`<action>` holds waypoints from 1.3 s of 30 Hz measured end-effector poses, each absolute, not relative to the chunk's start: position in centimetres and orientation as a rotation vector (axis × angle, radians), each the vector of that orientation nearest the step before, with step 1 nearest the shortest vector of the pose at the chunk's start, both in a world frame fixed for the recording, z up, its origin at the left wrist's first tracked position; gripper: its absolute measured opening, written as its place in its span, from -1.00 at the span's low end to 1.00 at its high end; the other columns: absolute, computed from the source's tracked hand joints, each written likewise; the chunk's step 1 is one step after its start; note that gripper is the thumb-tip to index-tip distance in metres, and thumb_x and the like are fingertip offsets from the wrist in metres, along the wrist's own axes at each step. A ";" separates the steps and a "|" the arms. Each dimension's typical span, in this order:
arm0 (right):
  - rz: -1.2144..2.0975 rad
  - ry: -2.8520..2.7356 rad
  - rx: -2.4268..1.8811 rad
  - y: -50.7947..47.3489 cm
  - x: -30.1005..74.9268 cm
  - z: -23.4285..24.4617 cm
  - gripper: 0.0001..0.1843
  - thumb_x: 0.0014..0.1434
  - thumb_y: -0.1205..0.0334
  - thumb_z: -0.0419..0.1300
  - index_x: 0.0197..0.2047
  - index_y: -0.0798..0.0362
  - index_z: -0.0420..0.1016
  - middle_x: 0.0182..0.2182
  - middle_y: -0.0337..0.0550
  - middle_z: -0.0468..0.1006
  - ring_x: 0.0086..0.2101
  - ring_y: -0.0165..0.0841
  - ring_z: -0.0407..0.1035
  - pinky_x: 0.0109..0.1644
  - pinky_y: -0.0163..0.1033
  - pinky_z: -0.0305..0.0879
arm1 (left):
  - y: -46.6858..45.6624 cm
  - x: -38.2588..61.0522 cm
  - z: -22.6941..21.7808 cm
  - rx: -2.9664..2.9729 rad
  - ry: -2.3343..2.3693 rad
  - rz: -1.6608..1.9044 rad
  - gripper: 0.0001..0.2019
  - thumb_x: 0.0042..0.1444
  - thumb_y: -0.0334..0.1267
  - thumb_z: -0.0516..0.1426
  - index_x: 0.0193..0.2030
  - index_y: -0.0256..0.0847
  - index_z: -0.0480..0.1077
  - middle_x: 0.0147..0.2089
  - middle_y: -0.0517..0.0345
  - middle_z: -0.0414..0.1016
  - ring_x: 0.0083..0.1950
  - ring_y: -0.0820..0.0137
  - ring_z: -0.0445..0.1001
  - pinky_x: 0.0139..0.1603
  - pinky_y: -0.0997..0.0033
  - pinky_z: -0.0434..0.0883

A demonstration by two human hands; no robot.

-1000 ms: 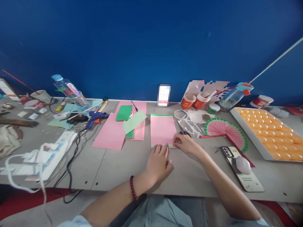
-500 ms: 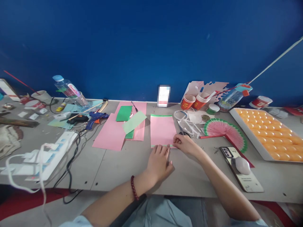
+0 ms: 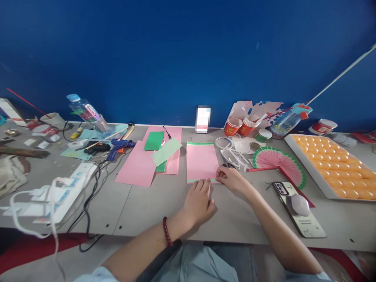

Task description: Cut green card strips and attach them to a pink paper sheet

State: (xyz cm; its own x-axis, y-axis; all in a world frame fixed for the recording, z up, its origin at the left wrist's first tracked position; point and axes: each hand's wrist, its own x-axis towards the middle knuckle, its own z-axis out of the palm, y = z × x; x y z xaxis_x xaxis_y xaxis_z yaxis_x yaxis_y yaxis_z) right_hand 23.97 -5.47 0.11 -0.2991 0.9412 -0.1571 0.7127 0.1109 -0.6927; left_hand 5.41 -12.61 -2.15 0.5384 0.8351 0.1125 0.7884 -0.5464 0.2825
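Two hands at the near edge of a pink sheet on a cluttered table.
Flat left hand, fingertips pressing the sheet's near edge; right hand pinching its near right corner. Sheet flat at mid-table, between pink papers and a paper fan. Possible trouble: uneven pressure sliding the sheet, skewing any crease. Red lettering on bottle label too small to read.

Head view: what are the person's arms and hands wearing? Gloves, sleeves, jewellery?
No gloves: left hand and right hand are bare, no rings visible. A dark red beaded bracelet circles the left wrist. Forearms are uncovered; pale blue fabric sleeves show only at the bottom edge.
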 end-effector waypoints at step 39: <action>-0.190 -2.469 -1.587 -12.4 23.3 -2.1 -0.58 0.30 0.15 0.01 0.17 0.01 0.40 0.29 0.01 0.20 0.23 -0.04 0.09 0.26 0.08 0.05 | -12.5 5.6 -1.6 2.649 1.396 0.364 -0.42 0.10 -0.22 0.07 0.27 -0.36 0.16 0.01 -0.06 0.35 0.03 0.15 0.26 0.11 0.13 0.26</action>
